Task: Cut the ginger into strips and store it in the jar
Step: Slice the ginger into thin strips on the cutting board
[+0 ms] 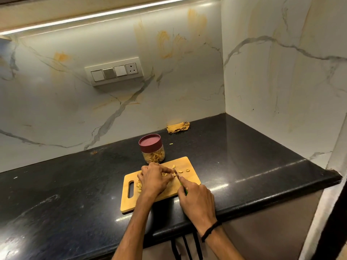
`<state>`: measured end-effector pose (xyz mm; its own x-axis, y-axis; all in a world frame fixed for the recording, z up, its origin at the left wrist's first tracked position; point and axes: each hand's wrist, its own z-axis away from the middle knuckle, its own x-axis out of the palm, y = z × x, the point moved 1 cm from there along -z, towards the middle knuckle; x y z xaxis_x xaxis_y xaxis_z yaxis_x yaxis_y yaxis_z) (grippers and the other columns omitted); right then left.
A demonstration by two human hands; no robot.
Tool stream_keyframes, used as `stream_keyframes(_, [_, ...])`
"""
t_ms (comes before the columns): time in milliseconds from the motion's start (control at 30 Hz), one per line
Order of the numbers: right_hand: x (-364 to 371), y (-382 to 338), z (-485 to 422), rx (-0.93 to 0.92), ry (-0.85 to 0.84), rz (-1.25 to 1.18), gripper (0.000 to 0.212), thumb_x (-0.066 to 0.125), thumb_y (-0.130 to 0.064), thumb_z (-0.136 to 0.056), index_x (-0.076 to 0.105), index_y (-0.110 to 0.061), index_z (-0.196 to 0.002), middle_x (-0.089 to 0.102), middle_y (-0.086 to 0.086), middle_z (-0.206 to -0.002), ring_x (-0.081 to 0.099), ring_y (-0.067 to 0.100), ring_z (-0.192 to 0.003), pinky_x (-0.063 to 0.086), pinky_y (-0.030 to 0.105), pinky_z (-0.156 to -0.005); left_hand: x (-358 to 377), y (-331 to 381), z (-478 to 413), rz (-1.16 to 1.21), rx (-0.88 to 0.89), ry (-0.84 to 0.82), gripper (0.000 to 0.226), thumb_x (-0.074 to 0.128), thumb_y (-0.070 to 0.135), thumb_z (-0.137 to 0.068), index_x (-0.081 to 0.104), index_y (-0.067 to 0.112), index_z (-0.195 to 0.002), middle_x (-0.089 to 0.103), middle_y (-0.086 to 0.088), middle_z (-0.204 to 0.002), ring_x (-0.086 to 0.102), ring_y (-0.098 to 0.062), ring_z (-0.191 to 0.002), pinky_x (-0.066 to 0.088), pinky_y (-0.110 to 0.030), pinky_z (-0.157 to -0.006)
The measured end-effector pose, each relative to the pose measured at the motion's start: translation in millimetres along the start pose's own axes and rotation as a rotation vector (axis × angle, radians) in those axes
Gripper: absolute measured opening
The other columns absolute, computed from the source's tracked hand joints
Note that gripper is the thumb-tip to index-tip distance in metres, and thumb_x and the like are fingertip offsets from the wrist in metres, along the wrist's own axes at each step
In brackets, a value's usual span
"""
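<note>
While the ginger (pixel 166 174) is pinned on the cutting board (pixel 129 204) under the curled fingers of the left hand (pixel 154 180), the knife (pixel 176 173) is gripped by the right hand (pixel 196 198) just beside them. Fingertips are best kept tucked back and thin, even cuts made. Strips (pixel 139 185) are piled at the board's left; the lidded jar (pixel 152 153) is seen just behind.

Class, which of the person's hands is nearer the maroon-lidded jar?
Left. The left hand, holding ginger on the cutting board, is just in front of the jar; the right hand, gripping the knife, sits farther back at the board's near right edge.
</note>
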<state>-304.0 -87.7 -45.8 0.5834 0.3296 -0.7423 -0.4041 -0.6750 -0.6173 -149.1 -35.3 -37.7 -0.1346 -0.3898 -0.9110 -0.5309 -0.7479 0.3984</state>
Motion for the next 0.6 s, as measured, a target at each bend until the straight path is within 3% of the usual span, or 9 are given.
stream_keyframes(300, [2.0,-5.2,-1.6,-0.025,-0.038,0.069,0.043,0.033,-0.04,-0.104,0.038,-0.039,-0.146,0.067,-0.001,-0.112,0.063,0.016,-0.099,0.048,0.028,-0.082,1.9,-1.2,-2.7,0.015,-0.008,0.012,0.016,0.075,0.044,-0.086,0.076,0.042,-0.101,0.055,0.01,-0.131,0.035,-0.022,-0.123,0.03,-0.044,-0.101])
stream_keyframes(600, [3.3,-7.7,-4.0,-0.054,-0.087,0.204,0.037,0.035,-0.026,-0.105,0.042,-0.028,-0.141,0.066,0.003,-0.107,0.064,0.02,-0.097,0.049,0.032,-0.077,1.4,0.9,-3.8,0.011,-0.034,0.024,0.017,0.077,0.043,-0.084,0.076,0.041,-0.101,0.058,0.009,-0.127,0.037,-0.021,-0.118,0.032,-0.043,-0.098])
